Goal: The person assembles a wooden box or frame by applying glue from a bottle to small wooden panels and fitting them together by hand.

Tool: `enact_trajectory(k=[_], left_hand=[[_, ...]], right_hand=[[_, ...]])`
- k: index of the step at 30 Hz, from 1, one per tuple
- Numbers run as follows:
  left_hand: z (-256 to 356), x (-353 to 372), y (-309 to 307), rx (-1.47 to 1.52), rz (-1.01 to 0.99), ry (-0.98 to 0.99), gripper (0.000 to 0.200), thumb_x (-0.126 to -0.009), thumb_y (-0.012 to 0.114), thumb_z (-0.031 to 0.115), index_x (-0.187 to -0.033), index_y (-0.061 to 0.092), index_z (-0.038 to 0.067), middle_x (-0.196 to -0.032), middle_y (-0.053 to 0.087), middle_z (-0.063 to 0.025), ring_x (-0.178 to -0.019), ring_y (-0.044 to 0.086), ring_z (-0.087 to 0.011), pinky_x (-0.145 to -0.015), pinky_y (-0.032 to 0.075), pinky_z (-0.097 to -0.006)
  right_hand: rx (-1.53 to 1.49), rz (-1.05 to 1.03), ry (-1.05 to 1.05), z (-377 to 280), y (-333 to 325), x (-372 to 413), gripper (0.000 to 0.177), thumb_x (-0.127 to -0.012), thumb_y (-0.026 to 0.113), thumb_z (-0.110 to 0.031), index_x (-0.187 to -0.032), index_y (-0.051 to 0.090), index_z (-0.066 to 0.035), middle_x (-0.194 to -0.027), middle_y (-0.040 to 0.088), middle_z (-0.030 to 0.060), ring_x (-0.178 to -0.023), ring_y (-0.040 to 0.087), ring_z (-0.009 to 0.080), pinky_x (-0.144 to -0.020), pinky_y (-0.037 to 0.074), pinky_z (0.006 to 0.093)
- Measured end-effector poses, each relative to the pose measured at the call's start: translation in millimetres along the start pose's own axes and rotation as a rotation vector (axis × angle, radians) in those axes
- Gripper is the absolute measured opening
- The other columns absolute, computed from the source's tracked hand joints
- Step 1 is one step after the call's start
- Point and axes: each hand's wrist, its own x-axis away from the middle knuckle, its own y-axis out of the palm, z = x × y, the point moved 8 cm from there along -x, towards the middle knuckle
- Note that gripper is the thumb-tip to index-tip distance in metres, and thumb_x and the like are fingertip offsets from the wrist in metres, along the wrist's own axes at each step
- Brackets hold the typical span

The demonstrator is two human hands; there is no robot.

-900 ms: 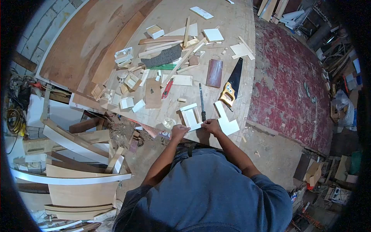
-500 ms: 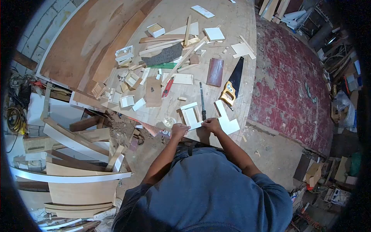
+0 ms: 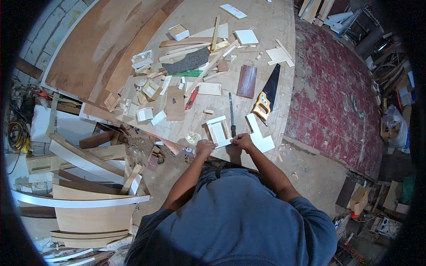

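Note:
My left hand (image 3: 206,147) and my right hand (image 3: 242,141) pinch the two ends of a short white strip (image 3: 224,143) at the table's near edge. It lies along the near side of a small wooden frame with white edges (image 3: 217,129). Just beyond my right hand is a dark file (image 3: 232,114), its end close to the fingers. To the right sits a white L-shaped board (image 3: 262,141). A small clear dish (image 3: 192,138) stands by my left hand. Fingertips partly hide the strip's ends.
A handsaw (image 3: 265,98) and a reddish-brown block (image 3: 246,81) lie on the right of the wooden table (image 3: 262,26). A red utility knife (image 3: 192,98) and several wood offcuts fill the middle and left. Curved panels (image 3: 88,201) are stacked on the floor at left.
Both hands have stayed almost in place with the white strip between them, moving very slightly. The objects on the table look the same apart from a slight shift of the view.

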Motion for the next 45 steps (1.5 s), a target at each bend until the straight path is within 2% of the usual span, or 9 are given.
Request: enact_trajectory(k=[3,8,11,20,27,32,41,44,45], left_hand=[[1.5,2.1,-0.8,0.043,0.011,-0.004,0.03,-0.069,0.088,0.017,-0.081,0.069,-0.003,-0.071,0.07,-0.01,-0.059,0.064,-0.0147,-0.054,0.051,-0.029],[22.1,16.2,-5.6,-0.126,0.024,-0.016,0.026,-0.068,0.088,0.018,-0.075,0.07,0.0,-0.067,0.069,-0.0071,-0.057,0.064,-0.0136,-0.053,0.051,-0.0283],[-1.3,5.1,-0.8,0.048,0.038,-0.067,0.024,-0.068,0.088,0.016,-0.076,0.071,0.001,-0.067,0.068,-0.0069,-0.057,0.063,-0.0132,-0.053,0.05,-0.0286],[28.0,17.5,-4.7,-0.065,0.026,0.02,0.024,-0.068,0.088,0.014,-0.075,0.069,0.0,-0.067,0.068,-0.0067,-0.056,0.06,-0.0127,-0.053,0.048,-0.0286],[9.6,5.1,-0.3,-0.042,0.015,0.021,0.026,-0.069,0.087,0.014,-0.078,0.068,-0.001,-0.07,0.069,-0.0083,-0.059,0.063,-0.0136,-0.055,0.05,-0.029],[2.1,-1.5,2.9,0.008,-0.007,0.056,0.028,-0.07,0.086,0.013,-0.086,0.068,-0.002,-0.076,0.071,-0.0106,-0.061,0.066,-0.0155,-0.054,0.053,-0.0289],[6.7,-2.2,3.0,-0.009,-0.028,0.008,0.044,-0.066,0.087,0.012,-0.1,0.062,-0.001,-0.078,0.068,-0.0091,-0.066,0.065,-0.0169,-0.056,0.053,-0.0306],[10.7,-1.7,0.3,0.015,-0.04,0.002,0.057,-0.065,0.088,0.011,-0.111,0.057,-0.001,-0.079,0.066,-0.0087,-0.066,0.065,-0.0185,-0.057,0.054,-0.0328],[8.4,-3.5,0.8,0.014,-0.037,0.012,0.057,-0.065,0.088,0.011,-0.111,0.057,-0.001,-0.079,0.066,-0.0087,-0.066,0.065,-0.0185,-0.057,0.054,-0.0328]], right_hand=[[0.011,-0.025,0.039,0.6,0.7,1.4,0.021,-0.078,0.08,-0.019,-0.082,0.075,0.0,-0.069,0.068,0.0047,-0.056,0.059,0.0125,-0.053,0.048,0.0283],[-0.08,-0.023,0.056,4.5,2.5,-0.3,0.019,-0.081,0.08,-0.017,-0.083,0.072,0.001,-0.073,0.068,0.004,-0.06,0.06,0.0109,-0.053,0.048,0.0246],[-0.108,-0.072,0.052,7.9,5.7,-1.6,0.018,-0.083,0.079,-0.015,-0.085,0.072,0.001,-0.076,0.069,0.005,-0.063,0.062,0.012,-0.056,0.051,0.0256],[-0.077,-0.043,0.056,5.5,5.4,1.3,0.018,-0.083,0.078,-0.016,-0.086,0.072,0.001,-0.076,0.069,0.0047,-0.063,0.061,0.0117,-0.058,0.051,0.0253],[-0.03,-0.066,0.064,4.8,4.3,-2.7,0.019,-0.082,0.079,-0.016,-0.085,0.072,0.001,-0.074,0.068,0.0043,-0.062,0.061,0.0117,-0.057,0.05,0.0252],[-0.077,-0.045,0.056,16.6,4.3,-7.2,0.022,-0.078,0.08,-0.021,-0.081,0.074,0.0,-0.066,0.066,0.0042,-0.054,0.058,0.0126,-0.052,0.046,0.0286],[0.034,-0.031,0.05,17.7,-0.1,-14.4,0.025,-0.074,0.083,-0.024,-0.08,0.074,-0.001,-0.067,0.067,0.0059,-0.055,0.061,0.0145,-0.053,0.048,0.031],[0.093,-0.018,0.028,9.1,-1.7,-12.3,0.024,-0.073,0.083,-0.023,-0.078,0.074,-0.002,-0.065,0.067,0.0068,-0.055,0.061,0.0156,-0.054,0.049,0.0322],[0.114,-0.046,0.025,7.7,0.4,-13.4,0.023,-0.079,0.081,-0.017,-0.086,0.072,0.003,-0.07,0.068,0.0065,-0.058,0.064,0.014,-0.053,0.052,0.0277]])
